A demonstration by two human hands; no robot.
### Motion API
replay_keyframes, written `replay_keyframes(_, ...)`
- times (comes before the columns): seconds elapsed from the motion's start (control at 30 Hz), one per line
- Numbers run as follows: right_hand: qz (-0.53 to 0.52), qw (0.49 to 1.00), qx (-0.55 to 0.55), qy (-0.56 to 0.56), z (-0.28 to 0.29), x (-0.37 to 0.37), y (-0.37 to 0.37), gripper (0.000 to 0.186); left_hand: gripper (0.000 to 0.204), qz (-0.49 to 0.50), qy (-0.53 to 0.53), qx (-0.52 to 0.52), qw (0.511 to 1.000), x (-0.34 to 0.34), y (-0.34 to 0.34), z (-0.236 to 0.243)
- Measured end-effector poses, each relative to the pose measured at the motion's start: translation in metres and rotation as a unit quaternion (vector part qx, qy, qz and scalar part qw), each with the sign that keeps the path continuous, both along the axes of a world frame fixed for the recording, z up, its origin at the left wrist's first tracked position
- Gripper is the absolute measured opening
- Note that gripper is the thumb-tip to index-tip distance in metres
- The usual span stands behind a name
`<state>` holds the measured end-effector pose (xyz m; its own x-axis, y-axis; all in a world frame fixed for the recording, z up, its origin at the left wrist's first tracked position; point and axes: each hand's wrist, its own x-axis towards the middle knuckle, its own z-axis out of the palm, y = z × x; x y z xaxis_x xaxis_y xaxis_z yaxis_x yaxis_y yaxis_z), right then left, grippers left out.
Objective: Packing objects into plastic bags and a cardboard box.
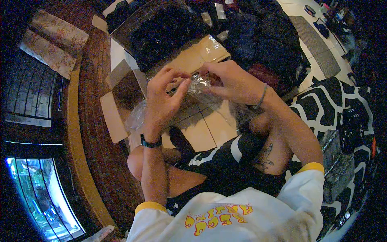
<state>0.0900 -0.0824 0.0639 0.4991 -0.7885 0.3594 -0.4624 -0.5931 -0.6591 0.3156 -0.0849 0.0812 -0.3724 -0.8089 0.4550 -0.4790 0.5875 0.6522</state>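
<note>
Crinkled clear plastic wrapping [200, 85] stretches between my two hands, in front of my crossed legs. My left hand [164, 94], with a dark band on its wrist, is curled, thumb and fingertips pinched at the wrapping's left edge. Bent fingers of my right hand [229, 80] grip the same wrapping from the other side. Whatever is inside the wrapping, if anything, I cannot make out. More loose clear plastic [138, 116] lies beside my left wrist, and another crumpled sheet [241, 113] hangs below my right hand.
Ahead stands an open cardboard box [183, 60] holding black items. Cardboard flaps [113, 117] stick out at the left, near a brick wall [94, 133]. Large black bags [262, 36] sit at the far right. Wrapped grey blocks [338, 173] rest on black-and-white patterned fabric [318, 103].
</note>
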Motion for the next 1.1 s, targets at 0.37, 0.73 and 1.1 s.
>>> replay_keyframes(0.37, 0.019, 0.998, 0.041, 0.041, -0.004, 0.001, -0.001, 0.029, 0.008, 0.020, 0.050, 0.140, 0.989, 0.001, 0.002, -0.003)
replay_keyframes(0.73, 0.057, 0.986, 0.149, -0.044, -0.007, 0.006, -0.003, 0.039, 0.022, 0.001, 0.159, 0.198, 0.967, 0.010, -0.004, 0.001)
replay_keyframes(1.1, -0.005, 0.932, 0.243, -0.269, 0.008, -0.016, -0.018, 0.031, 0.019, -0.062, 0.154, 0.223, 0.961, 0.013, -0.004, -0.008)
